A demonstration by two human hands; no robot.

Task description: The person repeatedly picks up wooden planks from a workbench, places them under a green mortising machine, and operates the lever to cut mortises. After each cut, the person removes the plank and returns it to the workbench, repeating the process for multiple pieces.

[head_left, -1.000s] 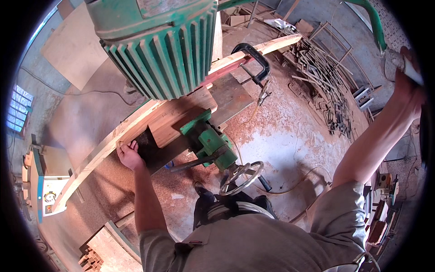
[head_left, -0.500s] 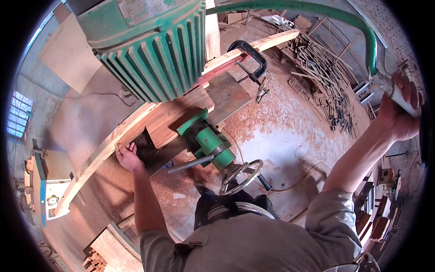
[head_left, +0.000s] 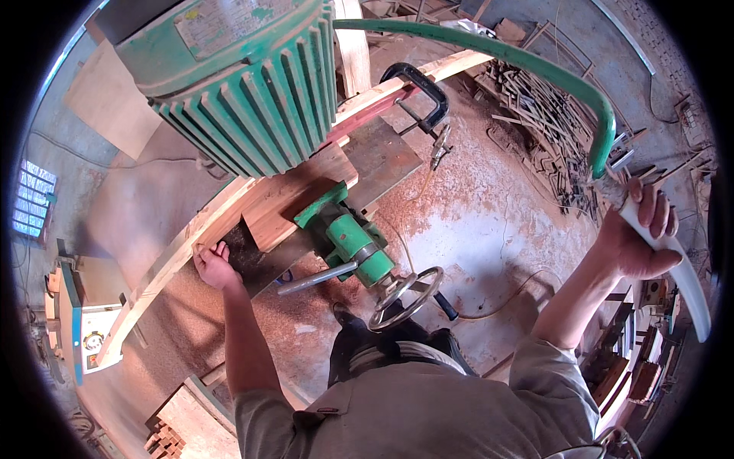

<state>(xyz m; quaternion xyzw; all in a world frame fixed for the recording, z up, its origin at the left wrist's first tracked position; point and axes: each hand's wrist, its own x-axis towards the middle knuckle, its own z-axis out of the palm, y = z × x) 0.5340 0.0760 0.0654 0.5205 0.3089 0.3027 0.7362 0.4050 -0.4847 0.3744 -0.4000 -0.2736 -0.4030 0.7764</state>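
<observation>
My right hand point(head_left: 641, 233) is wrapped round the pale handle point(head_left: 692, 294) at the end of a long, curved green lever point(head_left: 535, 65). On the left, my left hand point(head_left: 215, 265) has its fingers curled at the near edge of a long curved wooden beam point(head_left: 202, 226). Beside that hand, a wooden block point(head_left: 294, 200) lies against the beam, with a green clamp head point(head_left: 325, 204) pressed to its near side. Above both stands a ribbed green motor housing point(head_left: 245, 107), hiding the beam's middle. A black C-clamp point(head_left: 436, 96) grips the beam's far right part.
A metal handwheel point(head_left: 409, 300) and a grey bar lever point(head_left: 317, 278) stick out toward my body. Thin wood strips point(head_left: 543, 115) are heaped at far right. Sawdust covers much of the floor. A white-and-blue cabinet point(head_left: 95, 336) stands by the beam's left end.
My right hand has swung the green lever inward and toward me, to the left and down in view. More of the handle shows. My left hand stays at the beam.
</observation>
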